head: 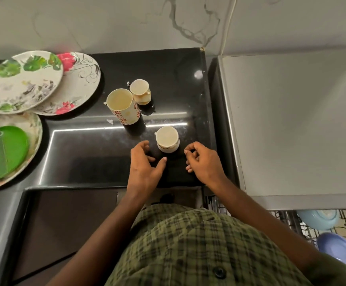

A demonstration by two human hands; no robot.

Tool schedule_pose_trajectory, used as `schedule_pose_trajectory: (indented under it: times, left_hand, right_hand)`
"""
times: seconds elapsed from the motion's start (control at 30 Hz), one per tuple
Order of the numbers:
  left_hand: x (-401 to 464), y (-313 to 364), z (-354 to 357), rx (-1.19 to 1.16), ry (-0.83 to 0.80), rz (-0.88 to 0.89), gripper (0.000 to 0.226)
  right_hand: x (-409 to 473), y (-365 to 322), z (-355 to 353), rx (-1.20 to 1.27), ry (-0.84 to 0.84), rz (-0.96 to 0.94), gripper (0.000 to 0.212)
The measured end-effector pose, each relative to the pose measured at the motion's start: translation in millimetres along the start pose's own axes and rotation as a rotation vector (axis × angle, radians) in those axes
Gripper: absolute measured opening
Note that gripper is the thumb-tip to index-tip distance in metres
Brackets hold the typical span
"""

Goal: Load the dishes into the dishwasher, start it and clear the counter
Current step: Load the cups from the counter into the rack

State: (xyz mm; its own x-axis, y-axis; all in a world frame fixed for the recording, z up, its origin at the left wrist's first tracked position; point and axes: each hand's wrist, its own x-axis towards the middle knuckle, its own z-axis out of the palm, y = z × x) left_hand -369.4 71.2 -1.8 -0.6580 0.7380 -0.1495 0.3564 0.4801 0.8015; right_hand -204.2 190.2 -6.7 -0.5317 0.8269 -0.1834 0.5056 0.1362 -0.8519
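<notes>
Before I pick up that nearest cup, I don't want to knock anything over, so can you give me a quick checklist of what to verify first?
1. Both hands free: left hand and right hand hold nothing: ok.
2. Small cream cup with gold trim upright, between the hands: ok.
3. Cup empty: inside looks bare: ok.
4. Clear of neighbours: tall cream tumbler with red flowers stands apart behind it: ok.
5. Dishwasher rack open at the right, already holding a light blue bowl: ok.
6. Free cup slot in the rack: mostly out of view: cannot tell.
</notes>
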Motion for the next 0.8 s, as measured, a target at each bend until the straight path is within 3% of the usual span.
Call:
schedule_pose_trajectory:
  times: [0.07, 0.17, 0.23, 0.4, 0.53, 0.67, 0.73, 0.8]
  left_hand:
    - [9.6, 2.3, -0.6, 0.011, -0.012, 0.017, 0.096]
    - [26.0, 5.3, -0.3, 0.029, -0.048, 0.111, 0.110]
    - [37.1, 9.8, 2.0, 0.041, -0.087, 0.155, 0.108]
    - [46.7, 25.5, 8.2, 0.041, -0.161, 0.263, 0.075]
    - [29.6, 40.9, 14.6, -0.027, -0.229, 0.361, 0.073]
    - [11.3, 62.6, 24.8, -0.073, -0.384, 0.480, 0.070]
    - [0.0, 74.5, 34.2, -0.059, -0.500, 0.543, 0.072]
    - [-12.6, 86.5, 47.2, -0.009, -0.617, 0.585, 0.075]
  right_hand:
    - [-0.2, 2.0, 1.3, -0.009, -0.003, -0.006, 0.007]
    - [0.9, 3.8, 0.1, 0.025, -0.015, 0.003, 0.007]
    - [0.2, 5.1, -1.3, 0.055, -0.021, 0.016, 0.007]
    - [-3.2, 10.8, -5.3, 0.207, -0.067, 0.091, 0.009]
    - [-12.9, 7.1, -16.4, 0.539, -0.171, 0.229, 0.027]
    - [-38.7, 20.3, -43.0, 1.181, -0.311, 0.447, 0.068]
    - [-58.2, 35.0, -55.0, 1.306, -0.371, 0.453, 0.072]
    - [-77.9, 49.2, -62.5, 1.395, -0.349, 0.432, 0.062]
